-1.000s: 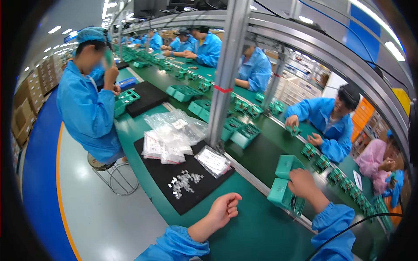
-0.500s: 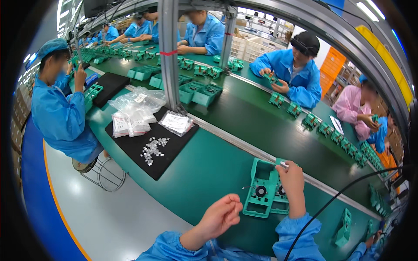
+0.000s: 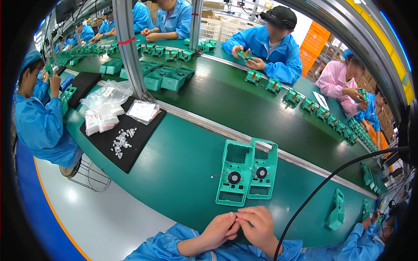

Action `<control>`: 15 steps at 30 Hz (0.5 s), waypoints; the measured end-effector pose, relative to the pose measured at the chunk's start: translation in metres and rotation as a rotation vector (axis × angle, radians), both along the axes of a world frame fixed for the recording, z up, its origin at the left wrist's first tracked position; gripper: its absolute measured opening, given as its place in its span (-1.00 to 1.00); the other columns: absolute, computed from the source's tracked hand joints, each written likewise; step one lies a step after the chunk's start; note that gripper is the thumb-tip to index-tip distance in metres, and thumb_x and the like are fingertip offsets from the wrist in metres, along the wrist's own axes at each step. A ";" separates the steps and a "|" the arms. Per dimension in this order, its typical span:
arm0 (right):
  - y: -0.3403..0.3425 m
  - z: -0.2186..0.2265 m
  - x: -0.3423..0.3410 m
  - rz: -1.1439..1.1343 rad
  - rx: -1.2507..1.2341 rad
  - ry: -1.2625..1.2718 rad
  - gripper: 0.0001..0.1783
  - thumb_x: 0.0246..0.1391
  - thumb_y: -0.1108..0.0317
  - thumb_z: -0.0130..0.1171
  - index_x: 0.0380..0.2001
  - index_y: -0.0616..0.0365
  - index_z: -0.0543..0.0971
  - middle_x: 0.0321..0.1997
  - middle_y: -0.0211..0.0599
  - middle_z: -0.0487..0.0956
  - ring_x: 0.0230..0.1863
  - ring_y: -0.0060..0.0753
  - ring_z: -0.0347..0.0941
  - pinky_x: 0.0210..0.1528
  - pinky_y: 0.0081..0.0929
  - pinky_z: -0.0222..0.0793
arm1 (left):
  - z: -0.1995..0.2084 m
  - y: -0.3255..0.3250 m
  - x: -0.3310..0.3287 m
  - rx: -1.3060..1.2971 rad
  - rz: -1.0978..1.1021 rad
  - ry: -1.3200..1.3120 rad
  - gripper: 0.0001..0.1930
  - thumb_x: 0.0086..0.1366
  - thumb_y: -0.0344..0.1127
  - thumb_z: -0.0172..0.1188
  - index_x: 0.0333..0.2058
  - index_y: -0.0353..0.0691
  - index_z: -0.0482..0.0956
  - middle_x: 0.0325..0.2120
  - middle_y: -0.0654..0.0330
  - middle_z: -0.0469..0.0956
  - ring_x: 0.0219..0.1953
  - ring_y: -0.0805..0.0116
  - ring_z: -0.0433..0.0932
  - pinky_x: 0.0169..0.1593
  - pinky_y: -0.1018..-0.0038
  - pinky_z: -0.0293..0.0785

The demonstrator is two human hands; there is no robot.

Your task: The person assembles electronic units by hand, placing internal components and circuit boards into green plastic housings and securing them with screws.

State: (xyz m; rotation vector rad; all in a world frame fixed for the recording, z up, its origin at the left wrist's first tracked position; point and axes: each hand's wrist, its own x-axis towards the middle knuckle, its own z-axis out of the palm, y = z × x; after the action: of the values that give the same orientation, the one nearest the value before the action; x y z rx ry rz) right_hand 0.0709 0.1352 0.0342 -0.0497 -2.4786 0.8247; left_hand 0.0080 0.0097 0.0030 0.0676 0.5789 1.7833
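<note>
My left hand [image 3: 219, 229] and my right hand [image 3: 257, 227] meet fingertip to fingertip at the front edge of the green table. Both are closed in a pinch; whatever lies between the fingers is hidden. Just beyond them, two green plastic housings [image 3: 221, 185] lie side by side, touching. Each carries a round black speaker-like part, one on the left housing [image 3: 234, 177] and another on the right one [image 3: 261, 172]. A thin wire with a small white plug [image 3: 213, 176] sticks out leftward from the left housing.
Small clear pieces [image 3: 122, 143] lie on a black mat [image 3: 138, 145] at left, beside plastic bags [image 3: 104, 101]. A metal post [image 3: 129, 56] rises behind. A black cable [image 3: 320, 185] crosses the right side. Beyond a metal rail, green assemblies line a conveyor [image 3: 217, 93]; co-workers sit around.
My right hand has left the housings and come down toward me to meet my left hand. The whole view has shifted, so the table things appear farther left.
</note>
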 end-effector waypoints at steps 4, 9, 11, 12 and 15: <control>0.011 0.000 0.000 0.002 0.170 0.174 -0.81 -0.37 0.47 0.30 -0.54 0.09 0.54 -0.44 -0.38 0.49 -0.40 -0.31 0.38 -0.35 -0.43 0.26 | -0.004 0.008 0.002 0.084 -0.011 -0.124 -0.65 0.37 -0.18 -0.28 -0.16 -0.31 0.39 -0.73 0.40 0.13 -0.70 0.59 0.03 -0.59 0.64 0.02; 0.018 0.002 0.001 0.015 -0.002 0.105 -0.83 -0.37 0.43 0.30 -0.59 0.08 0.52 -0.42 -0.43 0.49 -0.38 -0.33 0.38 -0.34 -0.45 0.26 | 0.003 0.011 -0.003 -0.144 0.013 0.212 -0.70 0.32 -0.28 -0.14 -0.13 -0.35 0.42 -0.69 0.35 0.26 -0.66 0.61 0.15 -0.57 0.66 0.09; 0.020 0.003 0.002 0.023 -0.068 0.071 -0.85 -0.35 0.42 0.28 -0.59 0.06 0.51 -0.39 -0.47 0.50 -0.36 -0.36 0.38 -0.34 -0.47 0.27 | 0.003 0.011 -0.005 -0.168 0.011 0.351 -0.73 0.29 -0.33 -0.09 -0.15 -0.38 0.44 -0.65 0.30 0.33 -0.65 0.60 0.20 -0.56 0.66 0.13; 0.021 0.003 0.002 0.010 -0.072 0.077 -0.84 -0.35 0.41 0.29 -0.60 0.05 0.51 -0.38 -0.47 0.50 -0.35 -0.35 0.38 -0.34 -0.47 0.27 | 0.005 0.012 -0.006 -0.171 0.029 0.346 -0.74 0.28 -0.35 -0.08 -0.17 -0.40 0.46 -0.63 0.29 0.36 -0.63 0.59 0.24 -0.56 0.67 0.15; 0.022 0.004 0.000 -0.008 -0.026 0.086 -0.84 -0.34 0.39 0.30 -0.60 0.05 0.50 -0.36 -0.46 0.51 -0.35 -0.35 0.38 -0.33 -0.47 0.27 | 0.012 0.013 -0.007 -0.180 0.047 0.317 -0.75 0.28 -0.34 -0.06 -0.19 -0.37 0.49 -0.66 0.33 0.35 -0.63 0.62 0.24 -0.56 0.69 0.14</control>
State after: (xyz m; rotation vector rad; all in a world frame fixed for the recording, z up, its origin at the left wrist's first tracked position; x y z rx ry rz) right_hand 0.0709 0.1575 0.0377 -0.0329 -2.3859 0.8381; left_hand 0.0008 0.0228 0.0147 0.2162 0.9734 1.7704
